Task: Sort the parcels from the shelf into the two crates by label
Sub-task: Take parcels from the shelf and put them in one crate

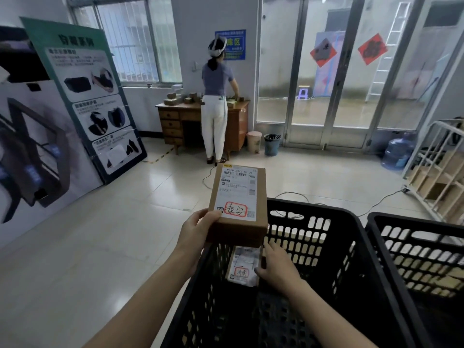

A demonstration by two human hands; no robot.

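Note:
My left hand (198, 229) grips a brown cardboard parcel (238, 197) by its near left corner, above the left rim of a black slotted crate (331, 222). Its white label faces up with red-boxed handwriting. My right hand (276, 267) reaches into that crate and holds the edge of a second, smaller labelled parcel (242, 270) lying low inside. A second black crate (414, 237) stands to the right. The white metal shelf (437, 177) with brown boxes stands at the far right.
A person (216, 101) stands with their back to me at a wooden desk (180, 121) holding small boxes. Poster boards (82, 96) lean at the left. Two bins (263, 144), a water jug (398, 151) and floor cables (288, 194) lie ahead by glass doors.

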